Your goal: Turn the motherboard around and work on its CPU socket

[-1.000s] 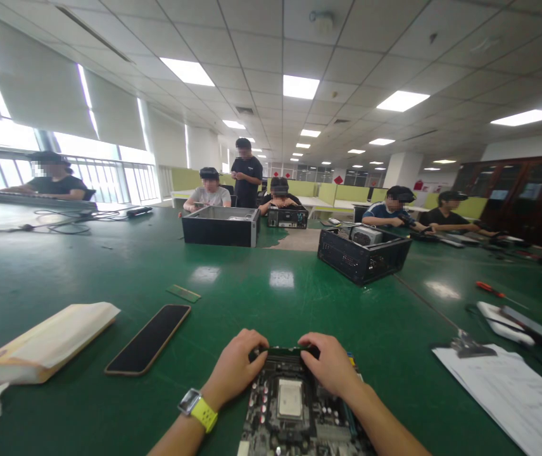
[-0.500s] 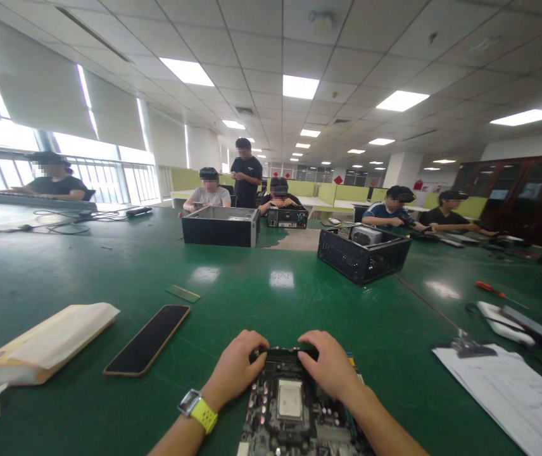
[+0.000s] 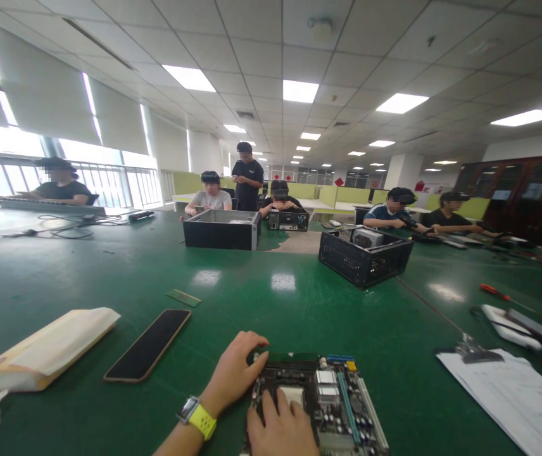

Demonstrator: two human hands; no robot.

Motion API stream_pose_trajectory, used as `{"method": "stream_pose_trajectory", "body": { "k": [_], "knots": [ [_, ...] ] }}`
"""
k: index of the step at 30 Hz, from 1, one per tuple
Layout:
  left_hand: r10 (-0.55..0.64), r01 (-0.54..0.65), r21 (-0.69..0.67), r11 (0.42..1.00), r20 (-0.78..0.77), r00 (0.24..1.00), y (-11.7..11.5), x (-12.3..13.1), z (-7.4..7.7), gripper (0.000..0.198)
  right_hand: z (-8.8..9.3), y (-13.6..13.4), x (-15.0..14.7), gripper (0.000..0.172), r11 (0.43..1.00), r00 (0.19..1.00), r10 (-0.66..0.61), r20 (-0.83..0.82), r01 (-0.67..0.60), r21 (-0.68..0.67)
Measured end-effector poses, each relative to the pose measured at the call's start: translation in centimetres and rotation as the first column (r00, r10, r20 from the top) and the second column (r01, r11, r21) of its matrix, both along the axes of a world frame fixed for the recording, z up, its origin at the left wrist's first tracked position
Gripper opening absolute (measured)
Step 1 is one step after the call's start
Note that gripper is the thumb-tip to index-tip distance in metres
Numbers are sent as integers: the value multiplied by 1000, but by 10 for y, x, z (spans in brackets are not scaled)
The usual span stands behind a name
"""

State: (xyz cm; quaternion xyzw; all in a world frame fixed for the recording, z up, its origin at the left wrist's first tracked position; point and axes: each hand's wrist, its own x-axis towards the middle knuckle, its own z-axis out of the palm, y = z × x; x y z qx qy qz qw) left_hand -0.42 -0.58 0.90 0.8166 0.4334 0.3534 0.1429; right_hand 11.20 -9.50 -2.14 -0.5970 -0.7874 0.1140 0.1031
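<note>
A motherboard [image 3: 340, 415] lies on the green table [image 3: 233, 310] right before me, cut off by the bottom of the view. At its far left corner, my left hand [image 3: 235, 370] holds the edge between curved fingers and thumb; a watch with a yellow strap is on that wrist. My right hand [image 3: 281, 430] is laid over the left part of the board with its fingers apart, the tips around the square silver processor [image 3: 294, 396]. That hand partly covers the processor, and I cannot make out any small part under the fingertips.
Left of the board are a phone [image 3: 150, 345], a green memory stick [image 3: 183, 297] and a paper package [image 3: 47, 348]. A clipboard [image 3: 503, 386] with papers and a red screwdriver [image 3: 495, 292] lie right. Two open computer cases [image 3: 221, 231] stand farther back. Several people are around the table.
My right hand has left the board's far edge and come back toward me and left, onto the processor area. My left hand stays at the corner.
</note>
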Motion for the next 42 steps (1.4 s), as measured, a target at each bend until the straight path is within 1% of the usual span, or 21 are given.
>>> {"method": "stream_pose_trajectory", "body": {
  "k": [2, 4, 5, 8, 9, 11, 13, 15, 17, 19, 20, 22, 25, 28, 31, 33, 36, 38, 40, 41, 42],
  "knots": [
    [22, -23, 22, 1000, 20, 1000, 1, -2, 0, 13, 8, 0, 2, 48, 1000, 1000, 24, 2, -24, 14],
    [51, -53, 41, 998, 40, 998, 1, -4, 0, 14, 21, 2, 12, 59, 998, 999, 44, 9, -44, 39],
    [63, -65, 47, 997, 45, 997, 1, -5, 0, 14, 29, 4, 19, 61, 997, 999, 46, 9, -46, 54],
    [80, -82, 50, 995, 43, 996, 0, -5, 0, 14, 46, 20, 52, 52, 995, 999, 44, 1, -44, 90],
    [80, -82, 49, 995, 40, 996, -1, -5, 0, 14, 48, 29, 66, 48, 994, 999, 42, 2, -42, 98],
    [77, -79, 44, 996, 38, 996, -1, -5, 0, 14, 48, 48, 95, 47, 995, 1000, 8, 24, -11, 104],
    [72, -73, 38, 997, 38, 997, -2, -5, 1, 14, 43, 70, 125, 50, 991, 994, -85, 68, 77, 106],
    [70, -71, 29, 997, 38, 997, -1, -5, 1, 14, 36, 88, 154, 51, 970, 969, -222, 113, 207, 131],
    [74, -75, 28, 997, 38, 997, 0, -6, 0, 14, 30, 101, 179, 53, 919, 918, -372, 138, 343, 196],
    [77, -78, 30, 996, 36, 996, 1, -7, 0, 15, 27, 108, 200, 51, 855, 861, -491, 136, 446, 263],
    [77, -78, 30, 996, 34, 996, 1, -7, -1, 15, 27, 109, 207, 48, 833, 841, -525, 131, 477, 280],
    [73, -73, 26, 997, 26, 997, 1, -6, -1, 15, 27, 108, 215, 41, 823, 831, -542, 127, 494, 281],
    [62, -62, 24, 998, 14, 998, 0, -5, 0, 15, 30, 102, 214, 38, 841, 849, -512, 133, 464, 278],
    [54, -55, 25, 998, 8, 998, 1, -4, 1, 15, 37, 92, 203, 40, 846, 851, -503, 152, 448, 290],
    [54, -54, 23, 998, 1, 999, 1, -3, 1, 15, 47, 77, 180, 41, 867, 869, -466, 166, 411, 282],
    [52, -52, 23, 998, -2, 999, 1, -2, 1, 15, 50, 64, 155, 41, 895, 899, -409, 156, 363, 259],
    [51, -51, 30, 998, -3, 999, 1, 0, 2, 17, 49, 38, 109, 37, 946, 960, -264, 92, 239, 219],
    [47, -47, 38, 998, -7, 999, 1, -1, 3, 20, 47, 21, 81, 36, 981, 995, -95, 12, 92, 170],
    [32, -31, 39, 999, -27, 999, 1, -1, 1, 29, 48, 8, 62, 34, 989, 991, 104, -88, -94, 110],
    [20, -19, 37, 999, -40, 999, 1, -1, 0, 36, 50, 5, 58, 32, 981, 974, 177, -143, -162, 106],
    [6, -5, 29, 1000, -57, 998, 2, -1, -2, 43, 53, 5, 58, 30, 973, 957, 215, -193, -193, 127]
  ]
}}
